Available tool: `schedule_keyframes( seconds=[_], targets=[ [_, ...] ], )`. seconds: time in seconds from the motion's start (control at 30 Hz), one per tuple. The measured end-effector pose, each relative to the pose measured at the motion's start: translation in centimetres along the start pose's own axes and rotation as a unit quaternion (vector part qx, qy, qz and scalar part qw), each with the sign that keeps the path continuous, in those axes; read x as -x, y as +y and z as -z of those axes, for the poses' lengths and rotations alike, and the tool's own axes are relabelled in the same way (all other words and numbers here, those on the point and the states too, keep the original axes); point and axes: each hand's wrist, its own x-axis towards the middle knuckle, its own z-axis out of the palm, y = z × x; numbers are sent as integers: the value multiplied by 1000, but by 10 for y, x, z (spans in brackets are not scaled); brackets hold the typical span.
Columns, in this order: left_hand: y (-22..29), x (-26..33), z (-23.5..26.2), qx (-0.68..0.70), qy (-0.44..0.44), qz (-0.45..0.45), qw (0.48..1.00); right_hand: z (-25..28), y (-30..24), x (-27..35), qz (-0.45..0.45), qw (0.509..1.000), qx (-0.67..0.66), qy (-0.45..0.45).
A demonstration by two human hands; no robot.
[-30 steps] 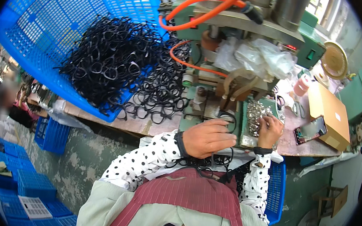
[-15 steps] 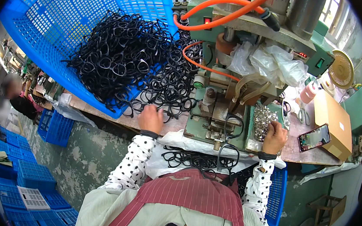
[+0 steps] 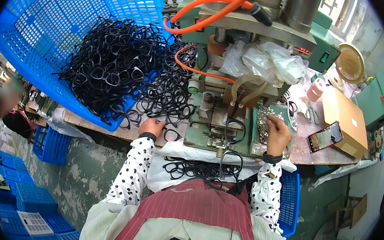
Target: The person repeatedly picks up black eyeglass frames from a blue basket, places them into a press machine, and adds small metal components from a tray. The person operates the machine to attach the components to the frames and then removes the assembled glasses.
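A worn wooden desk (image 3: 94,124) is seen running across the middle of the view, its front edge chipped and its green-painted side stained below. A big blue basket (image 3: 39,26) is tipped onto the desk at the left, and a tangled heap of black eyeglass frames (image 3: 113,71) is spilled from it toward a green press machine (image 3: 231,100) wrapped with orange hoses (image 3: 202,10).

The left hand (image 3: 152,127) is laid on the desk at the edge of the heap, fingers curled over one black frame (image 3: 171,134); a firm grip cannot be told. The right hand (image 3: 277,134) is held over a tray of small silvery parts (image 3: 266,120), fingertips pinched together there.

More frames (image 3: 196,169) are piled on a white sheet in the lap. A cardboard box (image 3: 342,120), a phone (image 3: 324,136) and a small fan (image 3: 349,63) are seen on the right. Blue crates (image 3: 14,186) are stacked on the floor at the lower left, and another person's blurred figure is glimpsed at the far left.
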Motion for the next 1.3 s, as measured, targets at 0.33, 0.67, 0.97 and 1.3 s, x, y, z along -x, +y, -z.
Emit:
schedule_keyframes(
  seconds=[0.33, 0.67, 0.97, 1.3],
  targets=[
    [-4, -20, -6, 52, -30, -8, 998, -3, -112, 11, -88, 968, -179, -153],
    [63, 16, 113, 481, 9, -115, 869, -26, -117, 9, -117, 955, -234, -136],
    [151, 131, 77, 202, 107, -757, 612, -24, -98, 5, -81, 963, -225, -121],
    [161, 122, 55, 209, 67, -754, 619, 18, 28, 7, 38, 941, 336, -34]
  ],
)
